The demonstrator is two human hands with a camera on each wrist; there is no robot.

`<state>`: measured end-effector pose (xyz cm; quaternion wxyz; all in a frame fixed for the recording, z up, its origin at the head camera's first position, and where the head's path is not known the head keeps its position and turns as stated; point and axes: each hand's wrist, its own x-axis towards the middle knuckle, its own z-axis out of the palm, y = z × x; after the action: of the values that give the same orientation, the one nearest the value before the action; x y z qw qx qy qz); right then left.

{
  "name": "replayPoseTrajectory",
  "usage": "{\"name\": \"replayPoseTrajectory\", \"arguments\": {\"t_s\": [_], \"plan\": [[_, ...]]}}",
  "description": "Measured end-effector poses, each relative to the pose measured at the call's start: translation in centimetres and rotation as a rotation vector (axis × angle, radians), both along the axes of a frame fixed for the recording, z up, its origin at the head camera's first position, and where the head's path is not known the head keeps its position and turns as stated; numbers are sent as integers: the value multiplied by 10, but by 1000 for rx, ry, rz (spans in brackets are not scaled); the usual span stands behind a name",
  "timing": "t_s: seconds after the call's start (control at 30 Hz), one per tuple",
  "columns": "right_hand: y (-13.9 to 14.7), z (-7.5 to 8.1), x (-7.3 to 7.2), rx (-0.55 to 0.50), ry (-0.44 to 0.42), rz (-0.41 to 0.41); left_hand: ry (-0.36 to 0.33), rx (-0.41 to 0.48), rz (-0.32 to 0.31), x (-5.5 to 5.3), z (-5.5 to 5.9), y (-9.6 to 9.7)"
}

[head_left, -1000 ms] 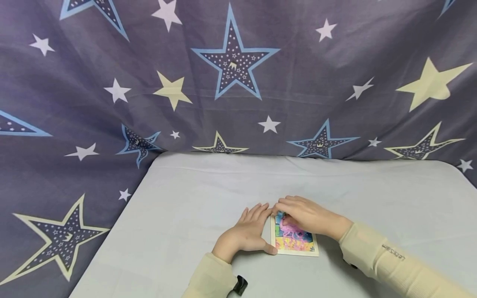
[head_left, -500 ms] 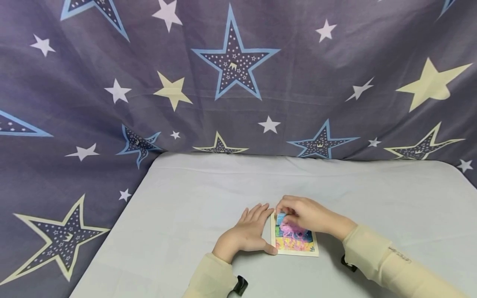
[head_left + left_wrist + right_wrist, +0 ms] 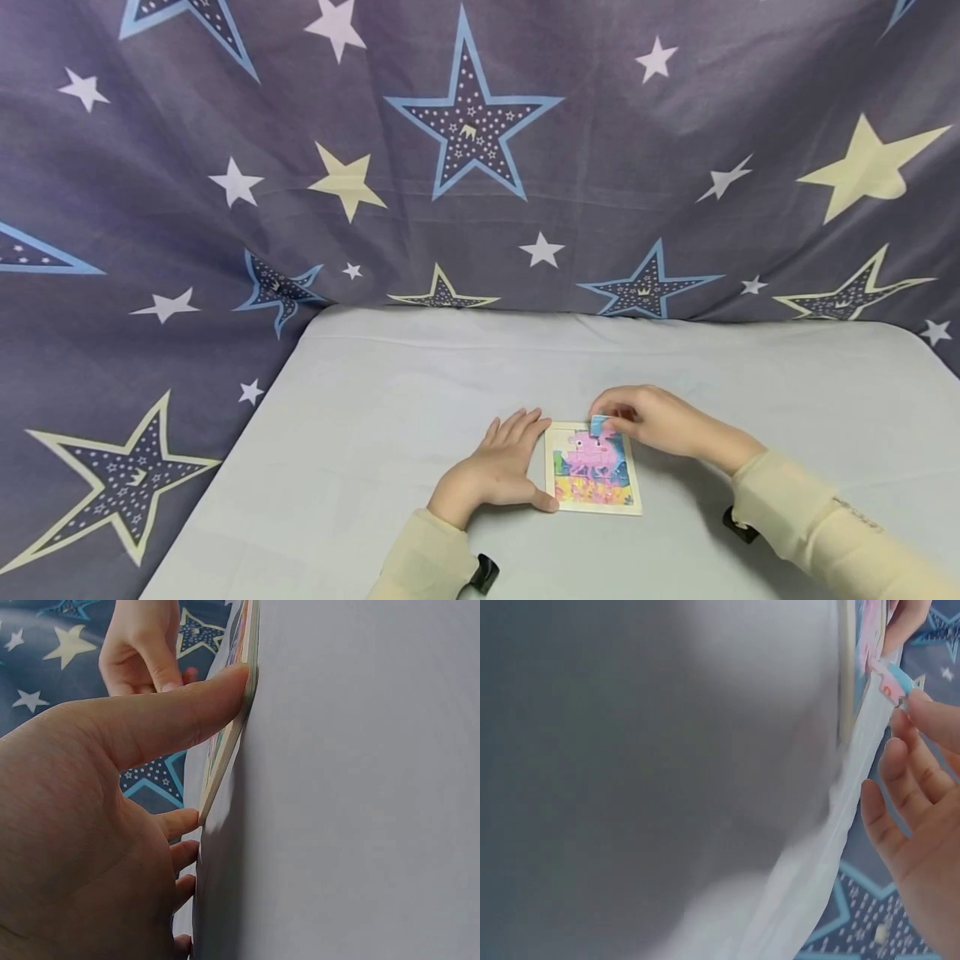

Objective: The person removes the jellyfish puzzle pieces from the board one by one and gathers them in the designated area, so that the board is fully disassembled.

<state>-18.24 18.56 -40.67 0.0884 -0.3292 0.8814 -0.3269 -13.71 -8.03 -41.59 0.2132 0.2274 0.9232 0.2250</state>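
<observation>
A small jigsaw puzzle (image 3: 592,467) in a pale square frame lies on the table, its picture a pink sea creature over yellow and blue. My right hand (image 3: 660,421) pinches a puzzle piece (image 3: 599,425) between thumb and fingers above the frame's top edge. The right wrist view shows this piece (image 3: 895,684) as blue and pink. Pale backing shows at the puzzle's upper left. With fingers spread, my left hand (image 3: 498,467) rests along the frame's left side, its thumb (image 3: 217,697) against the lower left corner and the index fingertip at the upper left corner.
A light grey cloth covers the table (image 3: 360,467). Behind it and along its left side hangs a dark curtain (image 3: 480,225) with stars. Black straps (image 3: 485,575) sit at both cuffs.
My right hand has lifted the blue piece out of the puzzle's upper left and moved right with it, uncovering pale backing and the pink creature's face. My left hand has stayed in place.
</observation>
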Motion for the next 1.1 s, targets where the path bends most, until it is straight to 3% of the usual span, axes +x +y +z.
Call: {"name": "replayPoseTrajectory", "arguments": {"t_s": [0.37, 0.6, 0.87, 1.1], "plan": [[44, 2, -7, 47, 82, -138, 12, 17, -10, -3, -10, -1], [65, -1, -16, 73, 102, -225, 26, -11, -30, -2, -4, -2], [75, -7, -28, 97, 127, -258, 34, -27, -58, 1, 6, 1], [76, -10, -38, 133, 117, -281, 30, 1, -76, -2, 5, -1]]}}
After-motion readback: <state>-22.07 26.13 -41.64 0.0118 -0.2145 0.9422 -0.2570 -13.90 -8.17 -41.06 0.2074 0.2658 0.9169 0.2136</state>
